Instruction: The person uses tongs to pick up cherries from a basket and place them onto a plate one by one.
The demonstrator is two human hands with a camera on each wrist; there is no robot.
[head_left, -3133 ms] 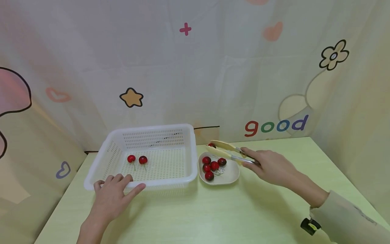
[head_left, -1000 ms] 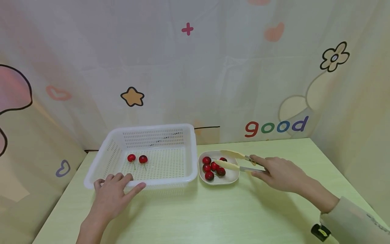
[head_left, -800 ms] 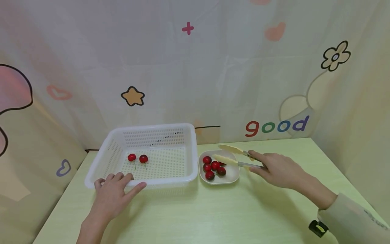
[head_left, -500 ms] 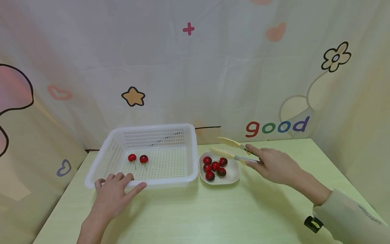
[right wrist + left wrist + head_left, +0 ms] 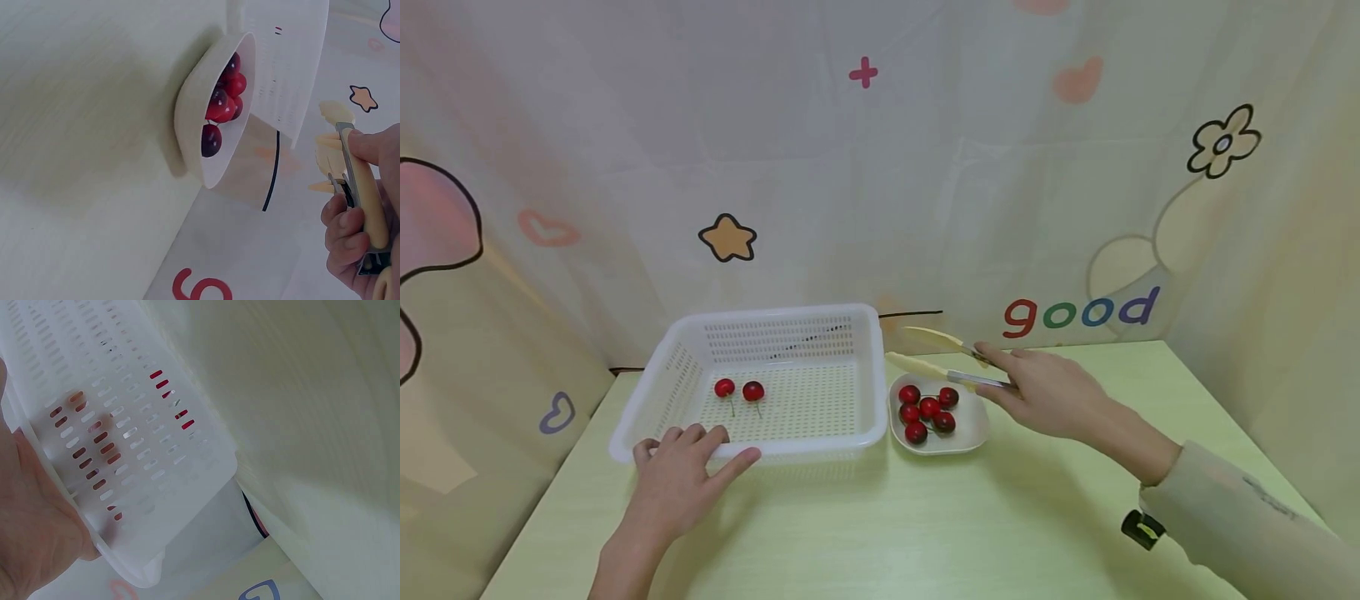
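My left hand (image 5: 673, 487) holds the near rim of a white perforated basket (image 5: 842, 446), its fingertips over the rim; in the left wrist view the fingers show through the slots in the basket wall (image 5: 187, 487). Two red cherries with stems, one brighter (image 5: 724, 387) and one darker (image 5: 752, 391), lie on the basket floor. My right hand (image 5: 1048, 393) grips cream-tipped metal tongs (image 5: 958, 377). Their tips are apart with nothing seen between them, above the back of a small white dish (image 5: 972, 429). Several cherries (image 5: 928, 407) with stems lie in that dish.
Basket and dish stand side by side on a pale green table (image 5: 887, 533). A printed cloth (image 5: 790, 183) hangs behind the table's back edge and at both sides.
The tongs held a cherry at first; it now lies in the dish with the others. My right hand then lifted the tongs and moved them left towards the basket. My left hand stays put.
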